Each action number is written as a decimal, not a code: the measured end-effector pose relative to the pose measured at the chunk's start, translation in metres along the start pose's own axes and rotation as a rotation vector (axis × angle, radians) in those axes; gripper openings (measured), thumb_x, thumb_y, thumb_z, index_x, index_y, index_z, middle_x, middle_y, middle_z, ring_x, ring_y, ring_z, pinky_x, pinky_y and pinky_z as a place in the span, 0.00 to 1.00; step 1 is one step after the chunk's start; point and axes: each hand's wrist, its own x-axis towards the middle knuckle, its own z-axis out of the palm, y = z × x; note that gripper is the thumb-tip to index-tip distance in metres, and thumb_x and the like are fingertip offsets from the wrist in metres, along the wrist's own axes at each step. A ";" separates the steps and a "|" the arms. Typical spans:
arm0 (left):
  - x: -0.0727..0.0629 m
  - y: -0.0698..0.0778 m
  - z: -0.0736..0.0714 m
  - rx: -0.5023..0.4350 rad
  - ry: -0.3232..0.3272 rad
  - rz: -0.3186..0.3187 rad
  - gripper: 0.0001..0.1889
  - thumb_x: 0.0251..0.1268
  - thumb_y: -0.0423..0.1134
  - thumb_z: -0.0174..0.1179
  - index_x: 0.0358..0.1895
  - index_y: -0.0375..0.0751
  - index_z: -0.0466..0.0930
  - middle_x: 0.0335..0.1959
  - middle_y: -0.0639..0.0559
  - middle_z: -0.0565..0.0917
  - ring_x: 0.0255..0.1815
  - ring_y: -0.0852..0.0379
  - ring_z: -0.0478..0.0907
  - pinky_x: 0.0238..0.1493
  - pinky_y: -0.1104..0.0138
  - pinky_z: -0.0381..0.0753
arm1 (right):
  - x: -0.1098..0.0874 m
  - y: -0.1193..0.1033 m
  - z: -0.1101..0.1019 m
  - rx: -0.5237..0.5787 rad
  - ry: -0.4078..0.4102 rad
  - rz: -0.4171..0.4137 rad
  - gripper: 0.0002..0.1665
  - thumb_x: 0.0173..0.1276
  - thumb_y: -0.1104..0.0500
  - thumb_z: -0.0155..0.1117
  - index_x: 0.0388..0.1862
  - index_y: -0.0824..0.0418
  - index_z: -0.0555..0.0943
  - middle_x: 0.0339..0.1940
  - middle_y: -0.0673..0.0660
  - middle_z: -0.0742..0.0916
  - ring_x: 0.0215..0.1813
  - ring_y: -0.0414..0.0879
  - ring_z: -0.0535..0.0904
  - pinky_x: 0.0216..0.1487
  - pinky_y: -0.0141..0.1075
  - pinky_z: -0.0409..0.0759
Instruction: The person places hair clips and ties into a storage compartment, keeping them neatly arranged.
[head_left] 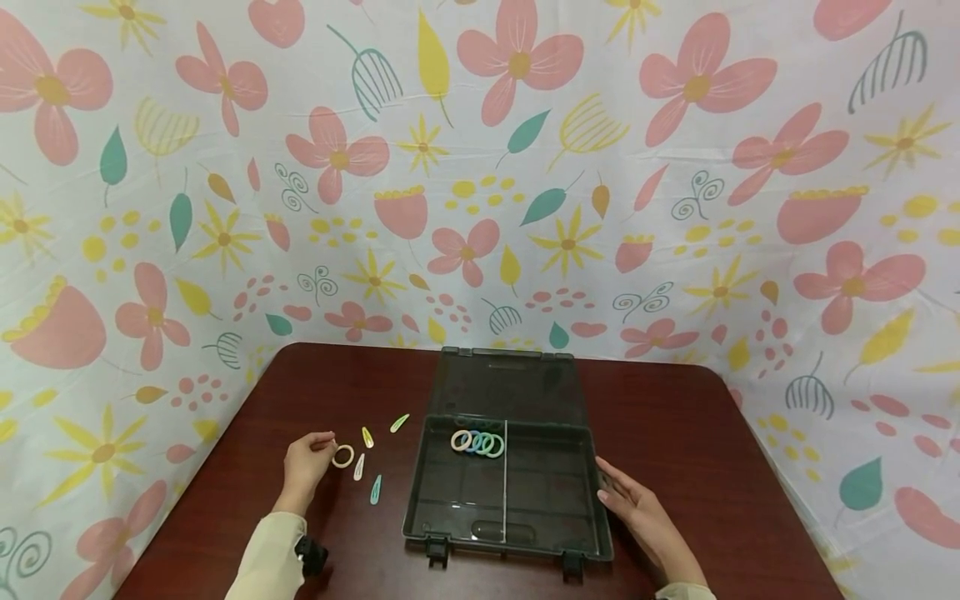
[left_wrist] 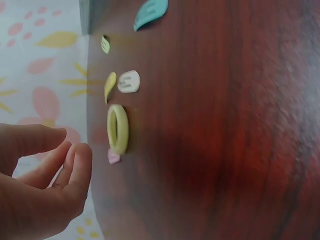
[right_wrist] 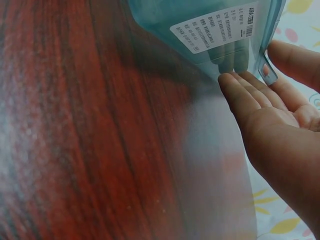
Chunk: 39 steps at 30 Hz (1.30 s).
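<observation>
Cream sleeve (head_left: 266, 558) nearest the camera, leading to the left hand (head_left: 306, 463). Its thumb and fingertips curve close together, narrow, with nothing between them in the left wrist view; probably shaped so for pinching small pieces. Yellow ring (left_wrist: 124, 131), perhaps a hair tie, sits just beside those fingertips, on the right hand's side. Right hand (head_left: 637, 510) well apart from it, fingers straight against the outside of the smoky plastic case (head_left: 551, 492), thumb spread from them; likely steadying it. Lid (head_left: 510, 385) folded back, beyond both hands, presumably to leave the inside reachable. Overlapping pastel rings (head_left: 477, 443) between the hands, farther off, on the left hand's side of the divider (head_left: 506, 483); grouped, seemingly, like with like. Loose between left hand and case: lime hair clip (head_left: 400, 423), yellow hair clip (head_left: 367, 437), white hair clip (head_left: 359, 467), teal hair clip (head_left: 376, 490); spread apart, perhaps for easy picking.
</observation>
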 end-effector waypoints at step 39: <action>0.013 -0.012 0.007 0.342 -0.054 0.016 0.08 0.54 0.31 0.62 0.20 0.33 0.82 0.11 0.52 0.78 0.19 0.51 0.76 0.27 0.56 0.78 | -0.004 -0.004 0.001 0.014 -0.004 0.006 0.37 0.73 0.58 0.57 0.77 0.57 0.56 0.78 0.63 0.52 0.77 0.59 0.46 0.71 0.55 0.61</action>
